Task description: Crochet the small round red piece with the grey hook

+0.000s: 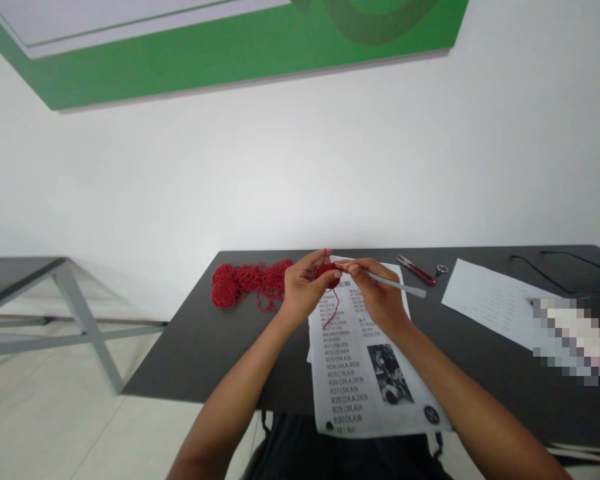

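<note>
The left hand (pixel 297 290) pinches the red piece (pixel 325 271) between thumb and fingers, with a bit of yarn (pixel 325 254) up by a fingertip. The right hand (pixel 377 293) is nearly closed and holds the hook (pixel 414 291) like a pencil. The grip end sticks out to the right. The thin end is at the piece, so this looks like the part where a stitch is made. I can't tell if the tip is inside a loop.

The piece is up over the top of the printed sheet (pixel 365 421), and a red tail (pixel 337 303) hangs under it. The ball (pixel 224 287) and messy yarn (pixel 263 277) lie to the left on the table (pixel 220 360). The snips (pixel 417 270) lie to the right.

The next move seems to need a snug left pinch, slack yarn and a small, gentle turn of the hook.
</note>
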Tool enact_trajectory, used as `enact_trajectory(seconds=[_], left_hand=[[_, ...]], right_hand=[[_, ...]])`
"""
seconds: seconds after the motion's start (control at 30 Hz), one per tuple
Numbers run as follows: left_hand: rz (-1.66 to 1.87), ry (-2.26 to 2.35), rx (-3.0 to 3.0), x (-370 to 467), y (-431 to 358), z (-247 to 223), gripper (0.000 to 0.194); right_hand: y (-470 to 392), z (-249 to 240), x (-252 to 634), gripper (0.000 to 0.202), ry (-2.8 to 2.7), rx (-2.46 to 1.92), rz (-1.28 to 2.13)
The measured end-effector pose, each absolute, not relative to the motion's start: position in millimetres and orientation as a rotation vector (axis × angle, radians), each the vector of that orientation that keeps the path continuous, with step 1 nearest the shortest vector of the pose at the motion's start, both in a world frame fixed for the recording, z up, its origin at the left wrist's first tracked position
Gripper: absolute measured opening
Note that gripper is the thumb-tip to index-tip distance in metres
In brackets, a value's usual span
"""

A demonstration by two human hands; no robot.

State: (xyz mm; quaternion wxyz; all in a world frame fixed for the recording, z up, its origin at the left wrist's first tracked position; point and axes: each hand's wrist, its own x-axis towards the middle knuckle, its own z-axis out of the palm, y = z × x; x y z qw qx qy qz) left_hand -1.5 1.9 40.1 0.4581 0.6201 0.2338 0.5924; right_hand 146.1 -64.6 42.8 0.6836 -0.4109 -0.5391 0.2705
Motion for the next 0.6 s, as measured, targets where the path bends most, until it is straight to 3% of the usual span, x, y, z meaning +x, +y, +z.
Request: enact_trajectory(seconds=[0.6], left_hand=[[1.423,0.597,1.595,-0.7,-6.2,46.6,0.045]], right_hand=[[-60.3,42.8,143.1,0.034,-1.064,-0.881,0.635]])
